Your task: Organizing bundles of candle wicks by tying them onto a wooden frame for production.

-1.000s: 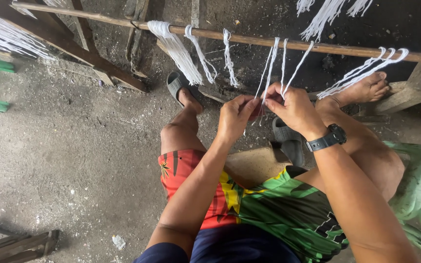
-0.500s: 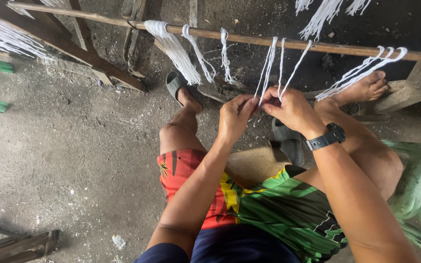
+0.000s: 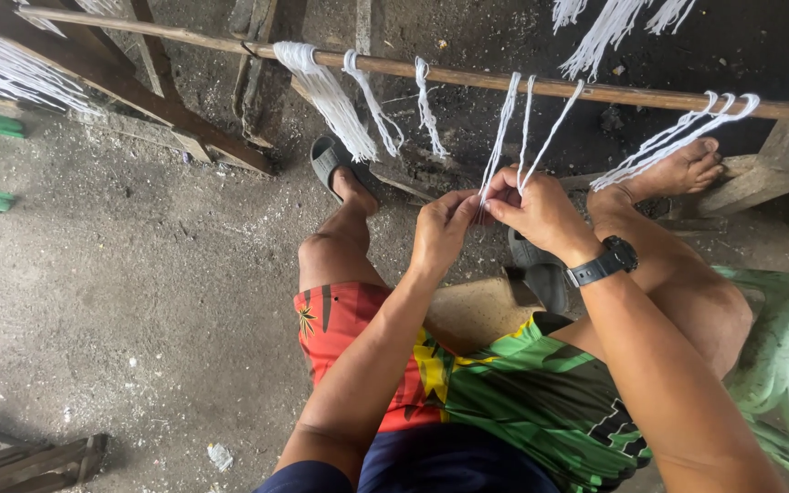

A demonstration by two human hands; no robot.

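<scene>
**Pinching white strands under the wooden rod**

Looking down, we see our left hand and right hand brought close together, fingertips nearly meeting, both closed in a pinch on the lower ends of the white strands. These strands hang in loops from the long wooden rod that crosses the top of the view, and they run taut and slanting down into our fingers. A black wristwatch sits on our right wrist.

Left of the held strands, a thick white bundle and two thinner knotted tassels hang loose from the same rod. To the right, another group of strands slants off the rod toward our bare foot. Our other foot wears a grey sandal on the concrete floor. A pale green plastic chair stands at our right side.
</scene>
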